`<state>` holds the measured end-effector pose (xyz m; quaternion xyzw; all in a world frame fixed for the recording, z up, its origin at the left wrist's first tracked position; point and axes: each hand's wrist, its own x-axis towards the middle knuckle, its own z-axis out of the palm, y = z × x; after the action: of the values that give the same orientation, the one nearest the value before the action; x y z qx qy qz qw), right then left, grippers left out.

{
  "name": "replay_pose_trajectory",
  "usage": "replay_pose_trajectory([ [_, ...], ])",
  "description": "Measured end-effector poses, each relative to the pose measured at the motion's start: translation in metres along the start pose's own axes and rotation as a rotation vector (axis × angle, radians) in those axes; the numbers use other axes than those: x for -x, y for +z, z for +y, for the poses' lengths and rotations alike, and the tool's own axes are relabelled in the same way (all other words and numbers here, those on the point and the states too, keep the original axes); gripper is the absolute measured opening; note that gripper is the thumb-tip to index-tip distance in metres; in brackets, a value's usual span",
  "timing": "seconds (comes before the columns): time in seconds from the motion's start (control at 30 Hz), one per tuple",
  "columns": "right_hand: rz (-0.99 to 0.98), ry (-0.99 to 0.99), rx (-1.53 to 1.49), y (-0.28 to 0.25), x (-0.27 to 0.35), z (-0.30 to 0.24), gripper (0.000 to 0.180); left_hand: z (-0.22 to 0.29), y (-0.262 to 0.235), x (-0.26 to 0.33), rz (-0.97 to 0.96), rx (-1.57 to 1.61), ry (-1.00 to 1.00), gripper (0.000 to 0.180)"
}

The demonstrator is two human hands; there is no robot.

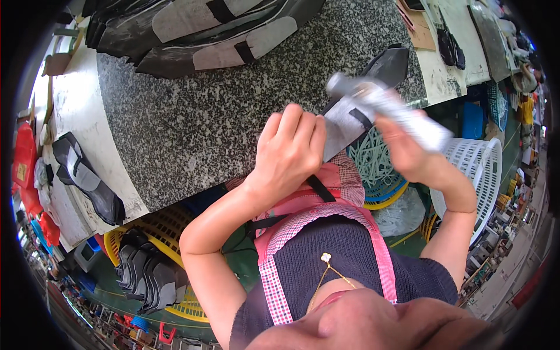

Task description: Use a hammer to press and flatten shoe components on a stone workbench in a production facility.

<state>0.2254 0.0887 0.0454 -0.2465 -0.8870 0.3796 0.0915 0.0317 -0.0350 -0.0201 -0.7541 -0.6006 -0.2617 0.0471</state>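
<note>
Granite slab [175,122] fills most of 9 to 1 o'c; stack of grey/blk pcs [224,41] sits on it at 11. Similar pcs [87,178] lie at 9, on the white worktop [87,99]; more pcs [151,277] are in a yellow basket [169,224] at 8. White basket [490,169] at 3; pale green strips [376,160] closer in, same dir.; clear plastic bag [402,213] approx 4.

Grey/blk work pc [340,129] is at 2, across slab's edge, partly blocked by hammer-like tool [402,114] & R hand [405,149].

R hand's fingers are closed round the tool; both blurred, so exact tool type unclear. L hand [291,143], nr centre, has fingers bent by the pc's near end; tips hidden, can't tell if it grips. Stack cut off at 12 by the pic's edge.
</note>
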Motion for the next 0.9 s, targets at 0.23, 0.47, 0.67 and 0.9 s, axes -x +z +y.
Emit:
replay_pose_trajectory([
  [0.23,-0.075,0.155,-0.049,0.002,-0.008,-0.008,0.018,-0.015,-0.019,-0.002,-0.114,0.242,-0.184,0.013],
  [0.47,-0.253,0.123,-0.040,0.010,0.000,-0.006,0.021,-0.015,-0.015,0.005,-0.089,0.144,-0.041,0.026],
  [0.67,-0.050,-0.041,0.009,-0.002,-0.007,-0.017,0.021,-0.011,-0.030,0.015,-0.144,0.095,-0.039,0.028],
  [0.9,-0.321,0.119,-0.008,0.014,-0.003,-0.015,0.037,-0.034,-0.034,0.016,-0.204,0.421,-0.227,0.024],
])
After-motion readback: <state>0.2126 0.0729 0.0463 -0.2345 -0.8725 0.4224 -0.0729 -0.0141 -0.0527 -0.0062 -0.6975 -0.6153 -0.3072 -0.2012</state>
